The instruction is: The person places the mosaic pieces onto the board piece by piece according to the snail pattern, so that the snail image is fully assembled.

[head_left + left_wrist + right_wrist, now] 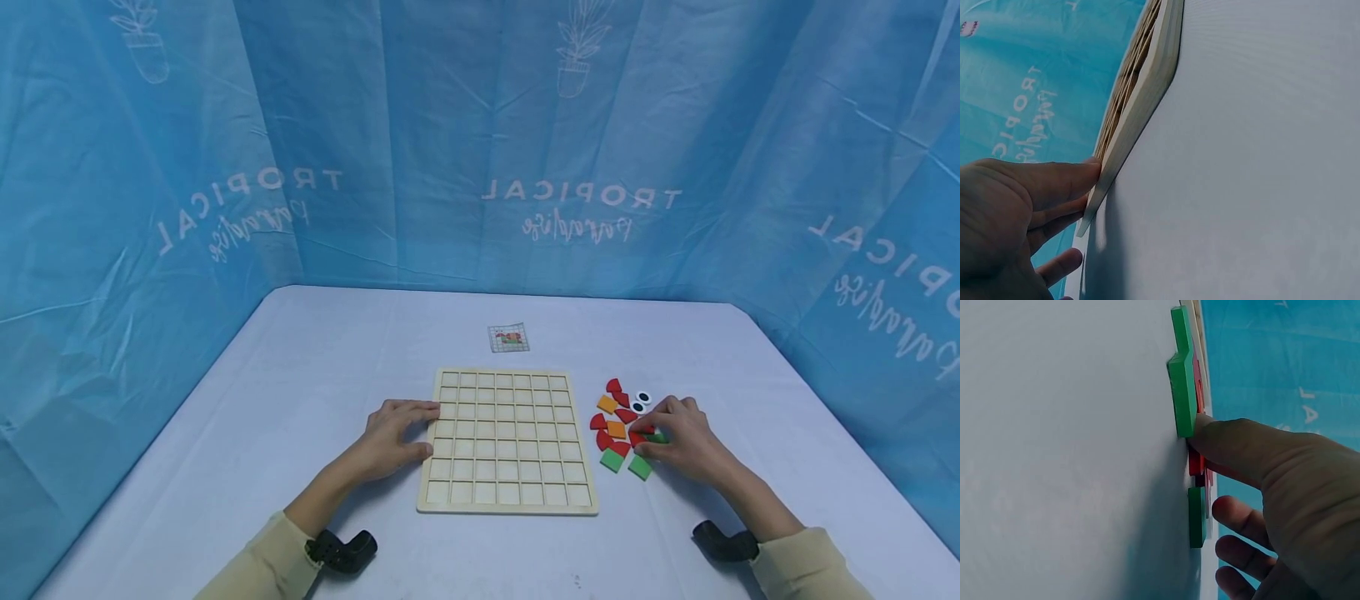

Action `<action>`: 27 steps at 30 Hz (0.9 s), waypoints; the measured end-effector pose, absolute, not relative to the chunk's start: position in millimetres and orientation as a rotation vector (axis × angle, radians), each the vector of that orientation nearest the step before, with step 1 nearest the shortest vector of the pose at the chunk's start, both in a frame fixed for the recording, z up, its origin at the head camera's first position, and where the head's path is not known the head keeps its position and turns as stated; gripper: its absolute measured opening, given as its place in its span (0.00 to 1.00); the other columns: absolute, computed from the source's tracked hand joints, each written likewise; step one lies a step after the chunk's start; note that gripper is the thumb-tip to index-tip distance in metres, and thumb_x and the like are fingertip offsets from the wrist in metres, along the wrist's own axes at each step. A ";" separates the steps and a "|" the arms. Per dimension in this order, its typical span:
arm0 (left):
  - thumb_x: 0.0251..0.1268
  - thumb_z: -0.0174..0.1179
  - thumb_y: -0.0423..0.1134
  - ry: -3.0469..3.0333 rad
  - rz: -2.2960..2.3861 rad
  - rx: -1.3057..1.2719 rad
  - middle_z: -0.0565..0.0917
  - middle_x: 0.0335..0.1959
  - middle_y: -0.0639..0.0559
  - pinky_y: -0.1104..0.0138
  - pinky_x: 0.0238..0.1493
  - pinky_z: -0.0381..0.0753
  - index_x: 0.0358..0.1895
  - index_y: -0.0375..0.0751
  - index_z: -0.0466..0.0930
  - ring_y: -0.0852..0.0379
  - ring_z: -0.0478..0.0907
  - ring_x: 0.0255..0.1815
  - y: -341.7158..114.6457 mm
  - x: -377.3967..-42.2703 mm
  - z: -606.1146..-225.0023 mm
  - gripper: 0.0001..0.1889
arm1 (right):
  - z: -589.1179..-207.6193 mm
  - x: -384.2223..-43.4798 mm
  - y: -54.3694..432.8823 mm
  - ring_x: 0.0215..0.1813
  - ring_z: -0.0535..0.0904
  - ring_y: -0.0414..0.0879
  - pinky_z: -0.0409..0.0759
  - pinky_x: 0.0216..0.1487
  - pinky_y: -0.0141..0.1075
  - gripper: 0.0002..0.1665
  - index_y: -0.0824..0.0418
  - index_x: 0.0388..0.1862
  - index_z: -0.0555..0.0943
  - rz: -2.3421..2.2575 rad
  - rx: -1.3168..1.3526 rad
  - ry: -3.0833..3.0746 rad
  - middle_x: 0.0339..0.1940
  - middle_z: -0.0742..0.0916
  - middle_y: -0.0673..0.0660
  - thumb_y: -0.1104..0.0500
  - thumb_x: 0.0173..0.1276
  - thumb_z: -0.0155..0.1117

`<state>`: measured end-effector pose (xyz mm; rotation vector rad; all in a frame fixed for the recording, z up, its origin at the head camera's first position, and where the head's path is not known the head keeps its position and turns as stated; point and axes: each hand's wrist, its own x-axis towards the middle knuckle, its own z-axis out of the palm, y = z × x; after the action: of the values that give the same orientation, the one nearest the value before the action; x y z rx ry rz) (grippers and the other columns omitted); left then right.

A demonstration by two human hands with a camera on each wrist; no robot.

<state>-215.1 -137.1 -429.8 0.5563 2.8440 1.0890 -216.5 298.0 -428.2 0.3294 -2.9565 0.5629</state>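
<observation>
A square wooden grid board [507, 512] lies flat on the white table. My left hand [393, 437] rests at its left edge, fingertips and thumb against the rim. In the left wrist view, the straight thumb [1063, 181] touches the side of the board [1141, 103]. To the right of the board, my right hand [686, 437] is over a cluster of small flat pieces, its thumb and index finger pinching a red piece [636, 438]. Green pieces [612, 459] lie close to the thumb. In the right wrist view, the thumb [1229, 440] partly hides red pieces.
Orange squares [616, 429], red quarter-round pieces [604, 440] and white eye discs [642, 397] make up the rest of the cluster. A small card with a coloured grid picture [508, 337] lies beyond the board. Blue printed cloth [450, 233] surrounds the table [360, 333].
</observation>
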 end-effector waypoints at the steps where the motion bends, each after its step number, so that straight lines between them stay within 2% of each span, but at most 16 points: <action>1: 0.54 0.66 0.36 2.844 1.091 0.551 0.72 0.66 0.49 0.42 0.67 0.52 0.61 0.41 0.74 0.44 0.60 0.67 -137.0 -215.7 -429.9 0.27 | -428.1 -216.5 297.9 0.49 0.66 0.51 0.67 0.38 0.39 0.21 0.52 0.41 0.87 0.574 0.331 -2.960 0.42 0.78 0.55 0.52 0.45 0.78; 8: 0.54 0.66 0.36 2.835 1.109 0.523 0.72 0.66 0.49 0.43 0.67 0.51 0.62 0.41 0.74 0.44 0.60 0.67 -135.2 -218.3 -430.2 0.28 | -421.0 -217.7 291.1 0.53 0.65 0.52 0.72 0.41 0.40 0.19 0.52 0.41 0.86 0.704 0.329 -2.970 0.45 0.79 0.55 0.51 0.49 0.76; 16: 0.54 0.65 0.35 2.832 1.142 0.492 0.72 0.66 0.49 0.43 0.68 0.50 0.60 0.41 0.75 0.44 0.60 0.67 -134.2 -219.1 -431.9 0.27 | -412.5 -227.6 262.9 0.53 0.67 0.50 0.75 0.38 0.33 0.21 0.53 0.43 0.84 0.850 0.349 -2.933 0.42 0.81 0.53 0.54 0.48 0.76; 23: 0.54 0.65 0.36 2.803 1.185 0.436 0.71 0.67 0.50 0.43 0.69 0.48 0.61 0.41 0.74 0.45 0.59 0.68 -132.1 -218.6 -433.1 0.27 | -411.8 -237.9 235.3 0.52 0.65 0.48 0.71 0.41 0.36 0.15 0.51 0.42 0.85 0.873 0.360 -2.921 0.41 0.81 0.51 0.54 0.54 0.72; 27: 0.53 0.65 0.36 2.803 1.188 0.413 0.71 0.67 0.51 0.42 0.70 0.49 0.61 0.42 0.74 0.45 0.58 0.69 -131.1 -218.9 -433.2 0.28 | -414.0 -242.9 220.6 0.51 0.66 0.48 0.68 0.42 0.38 0.14 0.51 0.41 0.85 0.860 0.374 -2.904 0.40 0.82 0.51 0.53 0.54 0.72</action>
<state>-218.9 -131.1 -433.2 0.4133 2.8027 1.1884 -242.9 220.6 -414.0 0.3742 -2.9043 0.8603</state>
